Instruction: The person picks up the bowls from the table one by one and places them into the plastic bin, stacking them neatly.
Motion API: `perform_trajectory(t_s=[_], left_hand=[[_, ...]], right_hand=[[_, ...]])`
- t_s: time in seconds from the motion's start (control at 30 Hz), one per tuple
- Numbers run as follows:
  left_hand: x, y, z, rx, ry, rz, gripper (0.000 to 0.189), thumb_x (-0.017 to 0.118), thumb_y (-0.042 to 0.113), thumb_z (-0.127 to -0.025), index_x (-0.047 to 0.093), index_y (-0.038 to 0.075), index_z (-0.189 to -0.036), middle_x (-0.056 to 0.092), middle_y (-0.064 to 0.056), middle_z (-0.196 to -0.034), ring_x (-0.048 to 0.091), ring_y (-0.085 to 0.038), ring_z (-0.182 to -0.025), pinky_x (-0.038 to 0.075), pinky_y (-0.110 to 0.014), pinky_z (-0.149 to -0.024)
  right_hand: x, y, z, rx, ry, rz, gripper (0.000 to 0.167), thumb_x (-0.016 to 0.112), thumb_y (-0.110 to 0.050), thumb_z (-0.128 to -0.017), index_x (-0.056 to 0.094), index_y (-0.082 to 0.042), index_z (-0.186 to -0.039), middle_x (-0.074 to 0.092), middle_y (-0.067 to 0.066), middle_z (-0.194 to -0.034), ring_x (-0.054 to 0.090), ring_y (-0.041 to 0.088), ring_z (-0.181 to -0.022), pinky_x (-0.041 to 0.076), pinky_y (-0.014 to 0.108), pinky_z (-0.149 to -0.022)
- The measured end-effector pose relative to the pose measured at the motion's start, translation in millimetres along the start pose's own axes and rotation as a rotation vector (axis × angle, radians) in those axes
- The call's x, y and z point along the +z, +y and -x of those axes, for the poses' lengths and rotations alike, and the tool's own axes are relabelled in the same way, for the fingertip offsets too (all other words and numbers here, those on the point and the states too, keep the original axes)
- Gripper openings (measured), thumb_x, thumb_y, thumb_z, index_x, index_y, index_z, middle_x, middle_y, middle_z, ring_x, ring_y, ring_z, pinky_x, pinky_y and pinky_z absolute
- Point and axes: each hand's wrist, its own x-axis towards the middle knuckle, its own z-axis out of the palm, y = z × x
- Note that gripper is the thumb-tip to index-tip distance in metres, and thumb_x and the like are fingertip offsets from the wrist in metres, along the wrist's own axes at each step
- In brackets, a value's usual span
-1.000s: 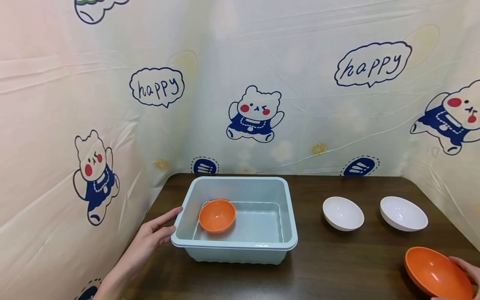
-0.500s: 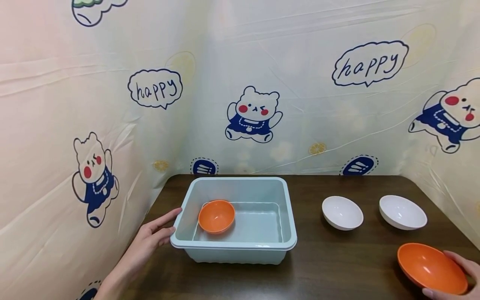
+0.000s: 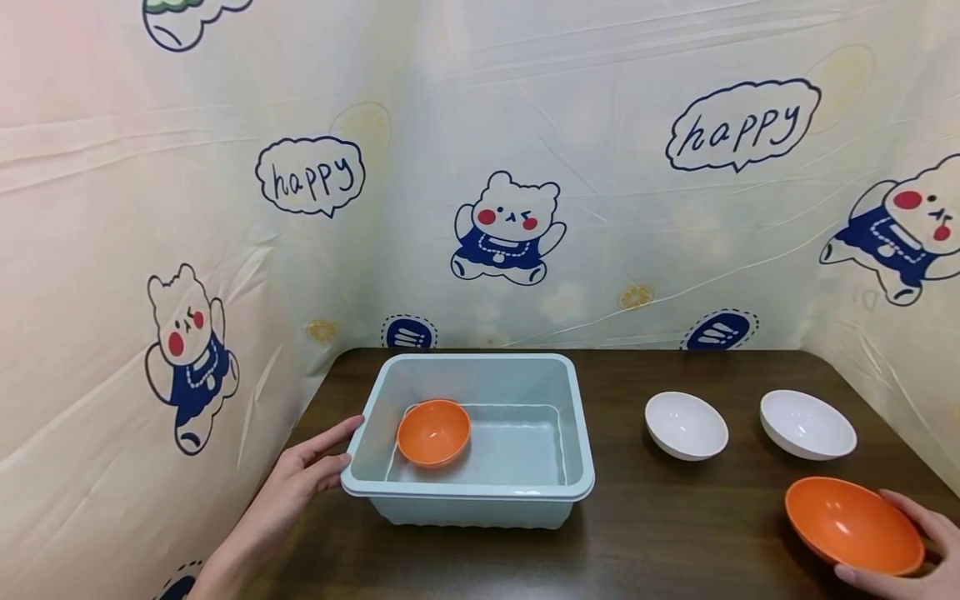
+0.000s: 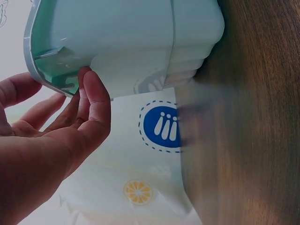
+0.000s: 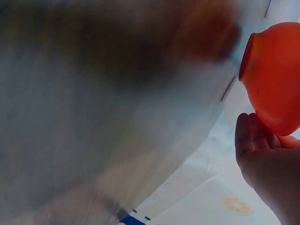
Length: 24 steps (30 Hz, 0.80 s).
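My left hand (image 3: 303, 471) holds the left rim of a pale blue plastic basin (image 3: 480, 492). In the left wrist view, its fingers (image 4: 96, 91) curl up under the basin's rim. A small orange bowl (image 3: 433, 432) sits inside the basin, at its left. At the lower right, my right hand (image 3: 939, 573) grips a larger orange bowl (image 3: 855, 527) by its right side, thumb at the near edge and fingers at the far one. That bowl is slightly tilted. The right wrist view shows the fingers (image 5: 251, 133) against the bowl's underside.
Two white bowls, one nearer the basin (image 3: 686, 427) and one farther right (image 3: 807, 425), stand on the dark wooden table (image 3: 675, 533). A printed curtain (image 3: 510, 125) encloses the table at the back and both sides.
My right hand has brought the larger orange bowl leftward and slightly farther from me, toward the white bowls. The left hand and the basin have stayed in place.
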Motion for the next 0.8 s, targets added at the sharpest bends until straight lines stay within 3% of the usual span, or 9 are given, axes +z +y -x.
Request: perform_trajectory(t_s=[0.27, 0.4, 0.5, 0.6, 0.63, 0.8], left_hand=[[1.1, 1.2, 2.0, 0.006, -0.001, 0.006, 0.055, 0.052, 0.009, -0.110, 0.036, -0.005, -0.161, 0.035, -0.025, -0.165, 0.067, -0.016, -0.118, 0.057, -0.029, -0.092], [1.1, 1.8, 2.6, 0.007, -0.005, 0.013, 0.056, 0.052, 0.010, -0.109, 0.035, -0.005, -0.161, 0.034, -0.025, -0.165, 0.067, -0.016, -0.119, 0.057, -0.028, -0.093], [0.9, 2.1, 2.5, 0.003, -0.002, 0.014, 0.056, 0.052, 0.010, -0.109, 0.036, -0.004, -0.161, 0.034, -0.024, -0.166, 0.066, -0.016, -0.120, 0.057, -0.028, -0.093], [0.7, 2.4, 2.1, -0.003, -0.001, 0.011, 0.056, 0.052, 0.010, -0.109, 0.036, -0.004, -0.161, 0.034, -0.023, -0.166, 0.066, -0.017, -0.120, 0.056, -0.028, -0.094], [0.6, 2.6, 1.9, -0.005, -0.001, 0.009, 0.056, 0.052, 0.011, -0.110, 0.036, -0.003, -0.161, 0.034, -0.023, -0.166, 0.066, -0.017, -0.120, 0.056, -0.029, -0.094], [-0.4, 2.3, 1.3, -0.011, -0.004, 0.000, 0.057, 0.052, 0.012, -0.110, 0.035, -0.002, -0.162, 0.033, -0.023, -0.166, 0.067, -0.019, -0.121, 0.057, -0.030, -0.094]], right_hand=[[-11.5, -20.4, 3.2, -0.025, 0.004, -0.103, 0.123, 0.097, -0.049, -0.071, 0.033, 0.014, -0.153, 0.040, 0.043, -0.135, 0.049, 0.056, -0.109, 0.039, 0.018, -0.058], [-19.1, -30.4, 3.0, -0.048, -0.006, -0.170, 0.113, 0.095, -0.043, -0.077, 0.033, 0.014, -0.153, 0.039, 0.043, -0.136, 0.049, 0.054, -0.108, 0.034, 0.011, -0.055], [-23.6, -35.7, 1.4, -0.079, -0.015, -0.232, 0.106, 0.093, -0.038, -0.081, 0.033, 0.013, -0.154, 0.040, 0.043, -0.136, 0.057, 0.015, -0.096, 0.036, 0.009, -0.056], [-25.7, -39.0, 0.7, -0.128, -0.005, -0.282, 0.103, 0.092, -0.032, -0.083, 0.032, 0.012, -0.154, 0.041, 0.041, -0.136, 0.038, -0.018, -0.081, 0.038, 0.007, -0.058], [-26.1, -39.8, 0.5, -0.138, -0.005, -0.290, 0.103, 0.092, -0.031, -0.083, 0.032, 0.011, -0.155, 0.041, 0.041, -0.137, 0.028, -0.023, -0.079, 0.039, 0.007, -0.058], [-29.3, -45.3, -2.5, -0.143, -0.029, -0.282, 0.104, 0.090, -0.034, -0.086, 0.028, 0.009, -0.158, 0.039, 0.040, -0.142, 0.027, -0.019, -0.087, 0.039, 0.009, -0.059]])
